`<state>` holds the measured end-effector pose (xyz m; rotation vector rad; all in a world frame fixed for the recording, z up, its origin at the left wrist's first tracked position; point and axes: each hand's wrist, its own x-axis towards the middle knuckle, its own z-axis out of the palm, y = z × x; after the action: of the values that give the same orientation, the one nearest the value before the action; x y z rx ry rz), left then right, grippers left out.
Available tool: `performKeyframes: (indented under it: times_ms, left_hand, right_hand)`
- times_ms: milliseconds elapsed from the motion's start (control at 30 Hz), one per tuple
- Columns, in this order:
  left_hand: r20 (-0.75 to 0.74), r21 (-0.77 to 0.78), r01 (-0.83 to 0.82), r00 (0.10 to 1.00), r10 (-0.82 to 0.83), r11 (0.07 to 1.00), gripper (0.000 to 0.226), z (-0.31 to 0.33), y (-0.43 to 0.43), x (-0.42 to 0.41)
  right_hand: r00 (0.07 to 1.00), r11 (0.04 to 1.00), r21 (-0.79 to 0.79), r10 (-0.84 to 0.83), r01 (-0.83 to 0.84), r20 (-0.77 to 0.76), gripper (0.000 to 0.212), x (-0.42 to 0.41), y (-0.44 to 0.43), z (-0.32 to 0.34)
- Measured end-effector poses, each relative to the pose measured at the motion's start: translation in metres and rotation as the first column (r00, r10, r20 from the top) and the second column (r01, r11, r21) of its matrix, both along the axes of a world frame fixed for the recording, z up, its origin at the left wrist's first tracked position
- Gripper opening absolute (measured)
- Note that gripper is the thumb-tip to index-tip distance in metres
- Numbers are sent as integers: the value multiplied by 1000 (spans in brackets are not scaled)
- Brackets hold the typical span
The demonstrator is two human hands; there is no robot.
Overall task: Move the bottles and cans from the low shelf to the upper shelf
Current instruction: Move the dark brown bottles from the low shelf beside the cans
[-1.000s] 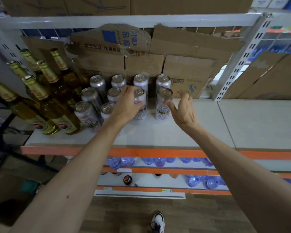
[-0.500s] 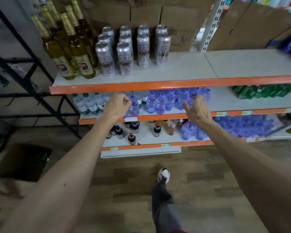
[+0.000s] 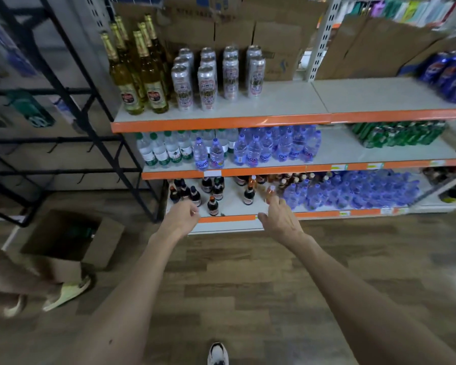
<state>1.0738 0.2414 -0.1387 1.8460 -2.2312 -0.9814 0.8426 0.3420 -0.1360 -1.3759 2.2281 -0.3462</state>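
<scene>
1. Left hand [image 3: 181, 219] is hovering at the low shelf [image 3: 229, 219] edge — fingers loosely curled, holding nothing.
2. Right hand [image 3: 279, 219] is reaching w/ fingers spread, empty, just beside an orange bottle [image 3: 270, 194].
3. Dark bottles [image 3: 212, 205] are standing on the low shelf; silver cans [image 3: 207, 86] are sitting on the upper shelf [image 3: 221, 123].

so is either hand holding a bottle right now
No, the left hand and right hand are both empty, reaching toward the small dark bottles on the bottom shelf.

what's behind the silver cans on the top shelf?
Behind the silver cans on the top shelf, flattened cardboard stands along the back. What lies behind the cardboard is covered. Gold-foil bottles stand to their left, not behind.
</scene>
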Motion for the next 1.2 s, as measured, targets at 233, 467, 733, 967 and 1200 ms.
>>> performKeyframes:
  times_ms: [233,467,733,967,1200]
  left_hand:
    - [-51,4,120,992,-119,993,19,-5,49,-54]
    - [-77,23,118,990,-116,993,20,-11,31,-77]
    - [-65,53,147,987,-144,988,22,-54,-68,-120]
    - [-83,50,217,974,-213,975,26,-243,-161,-172]
    - [-129,-68,180,974,-187,981,29,-534,-236,-220]
  right_hand:
    - [998,1000,-28,14,-13,55,31,-13,48,-9]
    - [997,999,-42,-22,26,80,29,-38,28,-17]
    - [998,1000,-7,0,0,59,36,-63,-71,-57]
    - [999,1000,-25,-10,12,44,44,-108,-188,-245]
    - [995,986,-146,-68,78,68,48,-166,-281,-527]
